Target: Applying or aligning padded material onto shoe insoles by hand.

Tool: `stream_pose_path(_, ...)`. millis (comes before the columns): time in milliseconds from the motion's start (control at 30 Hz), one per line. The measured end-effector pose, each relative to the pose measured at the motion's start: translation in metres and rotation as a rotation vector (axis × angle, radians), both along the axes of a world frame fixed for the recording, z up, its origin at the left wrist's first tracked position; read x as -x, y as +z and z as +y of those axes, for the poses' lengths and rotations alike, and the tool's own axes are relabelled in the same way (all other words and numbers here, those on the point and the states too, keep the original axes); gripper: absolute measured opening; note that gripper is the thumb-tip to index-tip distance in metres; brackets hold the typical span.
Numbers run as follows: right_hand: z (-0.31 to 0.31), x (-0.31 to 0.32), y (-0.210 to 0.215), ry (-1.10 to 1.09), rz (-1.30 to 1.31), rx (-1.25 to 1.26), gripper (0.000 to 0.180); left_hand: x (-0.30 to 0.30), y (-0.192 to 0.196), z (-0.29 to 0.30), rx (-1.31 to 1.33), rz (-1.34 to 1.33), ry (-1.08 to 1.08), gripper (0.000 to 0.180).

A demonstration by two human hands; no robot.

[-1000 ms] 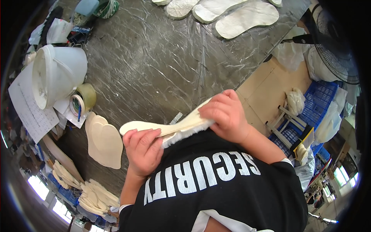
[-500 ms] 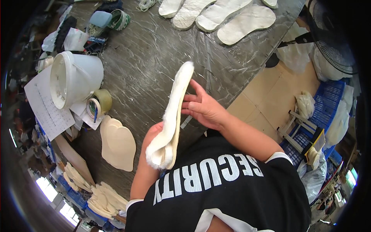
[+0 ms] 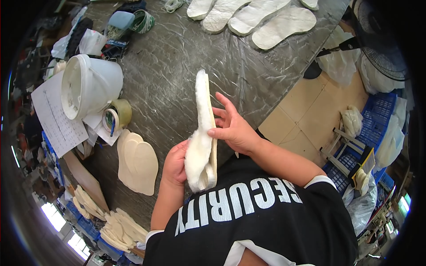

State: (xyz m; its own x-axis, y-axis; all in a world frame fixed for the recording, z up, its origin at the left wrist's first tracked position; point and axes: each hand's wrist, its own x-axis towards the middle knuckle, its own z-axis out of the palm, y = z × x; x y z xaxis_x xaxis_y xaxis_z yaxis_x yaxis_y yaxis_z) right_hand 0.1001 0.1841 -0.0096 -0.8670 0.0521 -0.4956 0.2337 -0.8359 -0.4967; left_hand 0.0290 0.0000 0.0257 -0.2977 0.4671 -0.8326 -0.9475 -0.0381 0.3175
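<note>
Grey worktop (image 3: 177, 66) under wrinkled clear film fills the upper middle of the view, with a tan floor to its right. Held above the worktop's near edge is a fleece insole (image 3: 200, 133), stood on edge, fluffy face to the person's left and a thin tan backing on its right side. Left hand (image 3: 174, 165) is closed around the lower end of the insole, thumb side tucked into the fleece. Right hand (image 3: 233, 128) is half open: thumb and forefinger pinch the backing edge near the middle, other fingers fanned out and free. Judgement: the two layers look like they are being lined up or pressed together, so it would pay to keep the left grip firm at the heel end, run the right pinch along the edge toward the tip, and check that the backing sits flush with the fleece outline all round. Risk is the top end flopping, since it is unsupported. Near the left edge stand a white bucket (image 3: 91, 86) on its side, a tape roll (image 3: 116, 115) and a paper sheet (image 3: 55, 117); flat tan insoles (image 3: 137, 162) are stacked near the near edge, and more white insoles (image 3: 266, 20) lie along the far edge.
</note>
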Motion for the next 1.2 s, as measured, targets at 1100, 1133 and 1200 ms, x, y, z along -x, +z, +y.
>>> stream_pose_path(1100, -0.005, -0.010, 0.012, 0.138, 0.448, -1.138, 0.099, 0.047, 0.036, 0.028, 0.125, 0.999, 0.079, 0.023)
stream_pose_path(1133, -0.005, -0.010, 0.009, 0.158, 0.457, -1.068, 0.099, 0.045, 0.037, 0.030, 0.077, 0.982, 0.134, 0.015)
stream_pose_path(1200, -0.004, -0.011, 0.004, 0.193, 0.459, -0.955, 0.097, 0.043, 0.036, 0.030, 0.074, 0.962, 0.148, 0.014)
